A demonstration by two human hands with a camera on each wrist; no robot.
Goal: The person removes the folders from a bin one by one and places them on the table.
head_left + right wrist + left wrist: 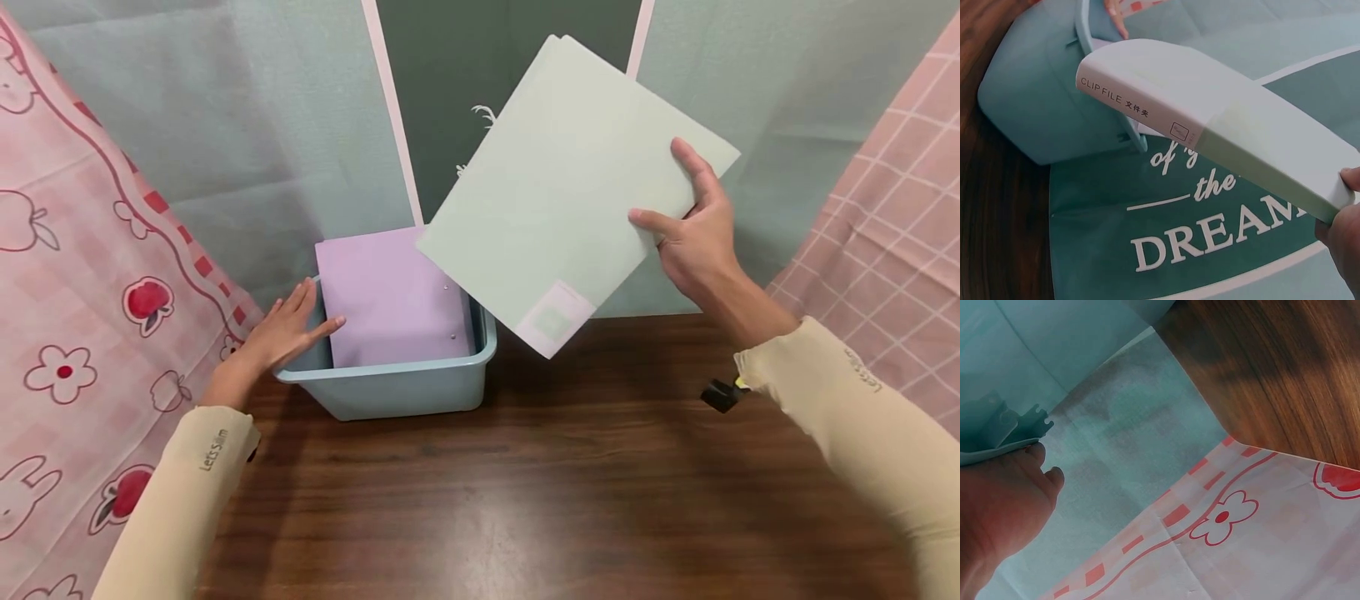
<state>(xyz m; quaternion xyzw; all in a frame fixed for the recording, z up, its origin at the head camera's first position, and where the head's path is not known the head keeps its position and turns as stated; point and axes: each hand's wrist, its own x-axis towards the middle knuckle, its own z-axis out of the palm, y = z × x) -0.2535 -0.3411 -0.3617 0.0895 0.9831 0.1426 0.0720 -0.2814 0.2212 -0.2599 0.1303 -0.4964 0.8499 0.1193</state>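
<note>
My right hand [701, 233] grips a pale green clip file [577, 183] near its right edge, thumb on the front cover. The file is raised and tilted, with a label at its lower corner. Its spine, printed CLIP FILE, faces the right wrist view. A blue-grey plastic bin [405, 392] stands on the table with a purple folder [397, 304] leaning upright inside. At the bin's left rim rests my left hand [281, 329], fingers extended and thumb spread toward the purple folder. Part of the bin's right back is hidden behind the green file.
Brown wooden table [480, 500] lies in front of and right of the bin. A pale green and dark green cloth [1104, 219] with white lettering hangs behind. Pink patterned cloths flank both sides, the left one [67, 292] close to my left forearm.
</note>
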